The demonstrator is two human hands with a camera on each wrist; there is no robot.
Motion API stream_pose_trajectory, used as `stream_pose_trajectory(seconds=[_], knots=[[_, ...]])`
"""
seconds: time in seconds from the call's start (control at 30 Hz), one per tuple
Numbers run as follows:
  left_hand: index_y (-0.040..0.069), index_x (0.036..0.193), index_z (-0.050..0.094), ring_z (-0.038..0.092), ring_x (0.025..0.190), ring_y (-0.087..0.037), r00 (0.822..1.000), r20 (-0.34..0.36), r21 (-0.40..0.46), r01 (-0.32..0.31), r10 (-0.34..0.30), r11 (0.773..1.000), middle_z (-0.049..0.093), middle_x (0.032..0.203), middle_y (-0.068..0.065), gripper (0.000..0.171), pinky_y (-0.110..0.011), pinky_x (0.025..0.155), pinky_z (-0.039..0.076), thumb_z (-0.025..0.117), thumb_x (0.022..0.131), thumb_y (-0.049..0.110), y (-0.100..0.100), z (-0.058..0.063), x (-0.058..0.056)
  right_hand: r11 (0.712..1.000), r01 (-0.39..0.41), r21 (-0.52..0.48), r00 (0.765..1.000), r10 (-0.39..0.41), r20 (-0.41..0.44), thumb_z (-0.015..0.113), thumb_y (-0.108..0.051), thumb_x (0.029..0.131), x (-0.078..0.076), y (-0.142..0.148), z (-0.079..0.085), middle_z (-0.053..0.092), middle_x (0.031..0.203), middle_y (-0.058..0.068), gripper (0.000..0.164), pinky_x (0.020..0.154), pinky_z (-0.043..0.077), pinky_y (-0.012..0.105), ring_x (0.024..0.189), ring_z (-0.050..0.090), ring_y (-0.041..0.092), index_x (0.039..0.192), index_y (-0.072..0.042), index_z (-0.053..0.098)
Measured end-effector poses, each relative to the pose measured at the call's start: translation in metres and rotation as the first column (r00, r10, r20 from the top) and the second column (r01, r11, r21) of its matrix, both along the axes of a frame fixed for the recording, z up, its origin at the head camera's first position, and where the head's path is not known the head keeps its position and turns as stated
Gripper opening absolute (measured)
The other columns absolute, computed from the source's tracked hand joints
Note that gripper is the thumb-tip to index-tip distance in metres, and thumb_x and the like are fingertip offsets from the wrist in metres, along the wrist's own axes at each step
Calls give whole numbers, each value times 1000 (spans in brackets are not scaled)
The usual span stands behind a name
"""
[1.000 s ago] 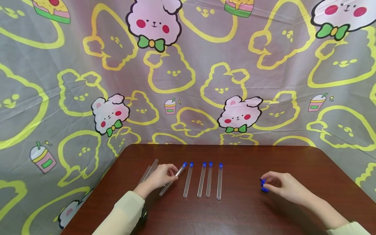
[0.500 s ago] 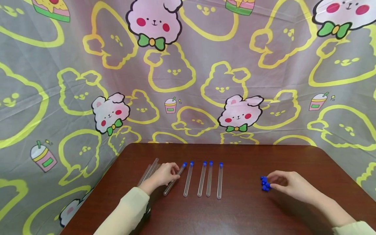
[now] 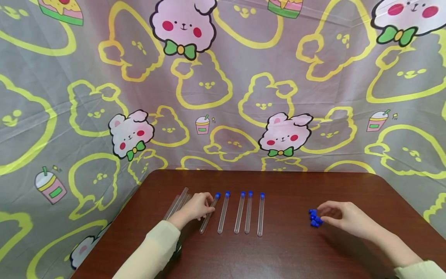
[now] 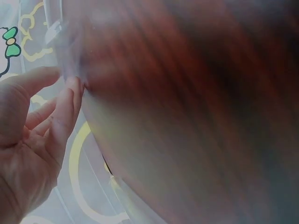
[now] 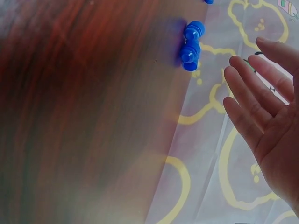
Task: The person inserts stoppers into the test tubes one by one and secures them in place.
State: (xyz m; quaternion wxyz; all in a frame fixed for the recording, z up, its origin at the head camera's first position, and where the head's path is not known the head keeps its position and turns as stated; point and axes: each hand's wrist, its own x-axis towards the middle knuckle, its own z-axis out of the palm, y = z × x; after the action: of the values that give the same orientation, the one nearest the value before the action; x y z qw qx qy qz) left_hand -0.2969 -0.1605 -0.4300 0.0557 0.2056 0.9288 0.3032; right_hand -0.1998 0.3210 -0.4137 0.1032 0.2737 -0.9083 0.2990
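My left hand (image 3: 198, 205) holds a clear test tube (image 3: 206, 224) with a blue stopper (image 3: 218, 195), thumb and fingers at its upper part. In the left wrist view the thumb and fingertips of the left hand (image 4: 42, 121) are close together beside a blurred clear shape. To the right, several blue-stoppered test tubes (image 3: 223, 215) lie side by side. My right hand (image 3: 348, 221) hovers with relaxed, parted fingers just right of a small heap of blue stoppers (image 3: 314, 217). The right wrist view shows that hand (image 5: 275, 121) holding nothing, apart from the blue stoppers (image 5: 190, 50).
Unstoppered clear tubes (image 3: 177, 205) lie left of the left hand, partly hidden behind it. All this rests on a dark brown table (image 3: 285, 252). A patterned cloth (image 3: 230, 93) hangs behind and beside the table.
The lower end of the tube at my left hand has swung right, nearer to the row. My right hand has drawn back slightly to the right from the stoppers.
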Motion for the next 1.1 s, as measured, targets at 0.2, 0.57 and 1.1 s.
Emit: stream_pose_trajectory(seconds=[0.2, 0.57, 1.1], knots=[[0, 107, 59, 58, 47, -15, 1000, 28, 32, -12, 11, 999, 56, 68, -5, 24, -29, 41, 48, 70, 90, 12, 3, 0, 0, 1000, 5, 7, 1000, -5, 23, 78, -16, 83, -4, 1, 0, 67, 86, -10, 24, 63, 52, 25, 75, 61, 2, 103, -8, 68], [1, 110, 58, 61, 48, -16, 997, 72, 80, -27, 21, 996, 56, 70, -6, 26, -30, 41, 49, 70, 90, 11, 5, -4, -3, 998, -53, 43, 990, 48, 130, 80, -19, 81, -17, 4, -2, 70, 91, -5, 27, 67, 53, 28, 81, 63, 4, 103, -7, 70], [1, 111, 59, 62, 52, -17, 998, 54, 147, -50, 42, 988, 58, 72, -6, 29, -32, 43, 50, 71, 90, 17, -8, -1, 5, 991, -133, 3, 956, 128, 265, 79, -16, 81, -27, 0, -7, 68, 91, -1, 22, 62, 52, 26, 74, 61, 5, 99, -5, 72]])
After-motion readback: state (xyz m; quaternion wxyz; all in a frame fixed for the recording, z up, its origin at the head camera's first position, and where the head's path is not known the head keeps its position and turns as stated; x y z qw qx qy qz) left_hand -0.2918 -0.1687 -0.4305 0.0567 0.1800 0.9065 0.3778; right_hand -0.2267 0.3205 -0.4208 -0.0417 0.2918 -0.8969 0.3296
